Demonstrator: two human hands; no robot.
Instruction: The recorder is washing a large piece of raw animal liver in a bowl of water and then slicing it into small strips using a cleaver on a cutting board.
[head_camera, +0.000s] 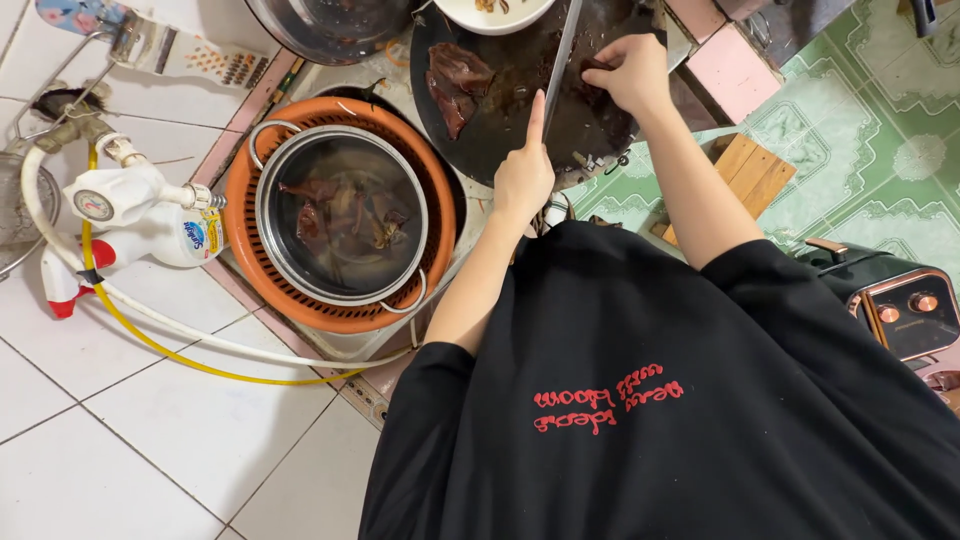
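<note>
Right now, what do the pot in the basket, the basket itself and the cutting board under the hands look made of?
Pot: likely stainless steel, with a bright, reflective rim and wire handles. Basket: probably plastic, matte orange with moulded slots. Cutting board: unclear, a dark round slab, wet-looking, possibly wood. The left hand holds a knife with a grey metallic blade; the right hand presses on dark meat.

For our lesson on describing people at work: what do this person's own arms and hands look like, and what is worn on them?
Both arms come out of the short, loose sleeves of a black T-shirt with red lettering. Below the sleeves the forearms are bare. The left hand and right hand are ungloved; no watch, bracelet or ring shows.
</note>
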